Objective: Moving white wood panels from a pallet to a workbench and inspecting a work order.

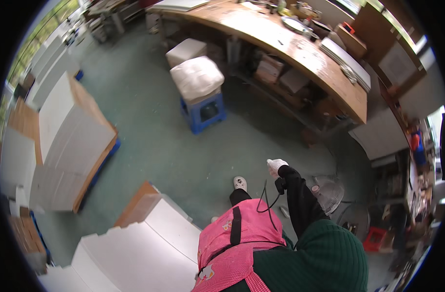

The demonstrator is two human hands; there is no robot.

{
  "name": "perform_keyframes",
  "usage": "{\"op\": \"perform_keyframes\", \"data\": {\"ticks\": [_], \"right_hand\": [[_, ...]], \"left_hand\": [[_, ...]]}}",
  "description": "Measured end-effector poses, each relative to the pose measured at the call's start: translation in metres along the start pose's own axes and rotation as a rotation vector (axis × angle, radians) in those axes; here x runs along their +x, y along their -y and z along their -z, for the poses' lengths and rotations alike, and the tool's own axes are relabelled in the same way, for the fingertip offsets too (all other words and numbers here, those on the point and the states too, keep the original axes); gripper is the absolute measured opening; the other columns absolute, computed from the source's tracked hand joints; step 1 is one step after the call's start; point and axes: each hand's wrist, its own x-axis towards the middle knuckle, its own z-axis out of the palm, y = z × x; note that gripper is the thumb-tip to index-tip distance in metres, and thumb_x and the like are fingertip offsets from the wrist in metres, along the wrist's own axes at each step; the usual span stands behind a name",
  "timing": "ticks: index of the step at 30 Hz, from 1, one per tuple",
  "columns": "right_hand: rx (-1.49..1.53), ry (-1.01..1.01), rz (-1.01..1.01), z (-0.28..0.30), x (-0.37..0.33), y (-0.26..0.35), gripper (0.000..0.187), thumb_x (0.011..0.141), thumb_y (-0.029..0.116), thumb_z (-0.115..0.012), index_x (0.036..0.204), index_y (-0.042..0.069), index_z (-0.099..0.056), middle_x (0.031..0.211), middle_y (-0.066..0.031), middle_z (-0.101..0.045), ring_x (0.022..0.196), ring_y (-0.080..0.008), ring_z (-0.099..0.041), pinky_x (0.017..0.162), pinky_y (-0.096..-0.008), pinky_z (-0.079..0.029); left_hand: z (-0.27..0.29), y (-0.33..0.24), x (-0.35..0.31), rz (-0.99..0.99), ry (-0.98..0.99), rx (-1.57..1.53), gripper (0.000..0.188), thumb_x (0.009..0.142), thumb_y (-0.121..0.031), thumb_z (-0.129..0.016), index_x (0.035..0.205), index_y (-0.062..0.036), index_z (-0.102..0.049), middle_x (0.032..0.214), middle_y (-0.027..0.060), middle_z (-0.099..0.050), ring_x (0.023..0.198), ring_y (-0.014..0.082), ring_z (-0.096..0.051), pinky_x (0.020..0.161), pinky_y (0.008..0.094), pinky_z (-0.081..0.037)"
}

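My right hand [276, 167], in a white glove, is held out over the green floor, in front of me and to the right. Its fingers look curled together, and I see nothing in them. A small black device [280, 185] sits at the wrist of the black sleeve, and a thin black cable [266, 207] loops from it toward the pink apron [247, 226] I wear. My left hand is out of the picture.
A blue stool [205, 111] with a white padded top stands ahead, beside a white box [186, 51]. Behind runs a long wooden workbench [276, 36]. Stacked white boards [154, 238] lie at near left, more boards [71, 141] farther left. A fan [329, 194] stands right.
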Motion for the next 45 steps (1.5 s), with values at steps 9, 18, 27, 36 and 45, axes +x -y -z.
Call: {"op": "perform_keyframes", "data": {"ticks": [9, 18, 27, 36, 45], "right_hand": [[1.327, -0.077, 0.099, 0.292, 0.057, -0.08, 0.053, 0.092, 0.047, -0.051, 0.117, 0.0, -0.051, 0.11, -0.0174, -0.058, 0.092, -0.0307, -0.061, 0.083, -0.0459, -0.051], [1.652, -0.271, 0.265, 0.49, 0.047, -0.128, 0.057, 0.094, 0.043, -0.046, 0.125, -0.005, -0.044, 0.119, -0.0221, -0.053, 0.098, -0.0335, -0.059, 0.084, -0.0472, -0.052], [2.245, -0.466, 0.455, 0.614, 0.06, -0.112, 0.043, 0.099, 0.033, -0.037, 0.121, -0.002, -0.048, 0.114, -0.0174, -0.057, 0.104, -0.0314, -0.059, 0.09, -0.0472, -0.05], [1.724, -0.93, 0.353, 0.774, 0.113, -0.051, 0.04, 0.095, 0.03, -0.047, 0.115, -0.004, -0.052, 0.102, -0.0176, -0.062, 0.086, -0.0289, -0.065, 0.075, -0.0408, -0.057], [0.813, -1.535, 0.248, 0.901, 0.173, -0.018, 0.028, 0.094, 0.032, -0.049, 0.092, 0.009, -0.065, 0.082, -0.0084, -0.066, 0.072, -0.0204, -0.065, 0.067, -0.0334, -0.052]], "left_hand": [[-0.071, -0.505, -0.178, -0.695, 0.199, -0.216, 0.045, 0.089, -0.038, -0.053, 0.096, 0.006, -0.062, 0.093, 0.0167, -0.066, 0.09, 0.0272, -0.061, 0.085, 0.0353, -0.045], [-0.138, -0.861, -0.595, -1.716, 0.66, 0.139, 0.033, 0.087, -0.038, -0.054, 0.1, -0.0088, -0.064, 0.094, 0.0145, -0.067, 0.09, 0.0324, -0.064, 0.08, 0.0368, -0.049], [-0.204, -1.027, -0.7, -1.813, 0.734, 0.689, 0.037, 0.084, -0.039, -0.052, 0.101, -0.0088, -0.066, 0.097, 0.0161, -0.066, 0.096, 0.0316, -0.062, 0.085, 0.0381, -0.047], [-0.221, -1.224, -0.948, -1.76, 1.519, 0.207, 0.026, 0.09, -0.026, -0.055, 0.095, -0.0031, -0.065, 0.077, 0.0068, -0.065, 0.072, 0.0115, -0.058, 0.066, 0.0253, -0.046], [-0.052, -1.143, -1.285, -1.189, 2.522, 0.634, 0.044, 0.091, -0.035, -0.057, 0.122, -0.0042, -0.047, 0.102, 0.0139, -0.056, 0.078, 0.0258, -0.063, 0.069, 0.038, -0.055]]}}
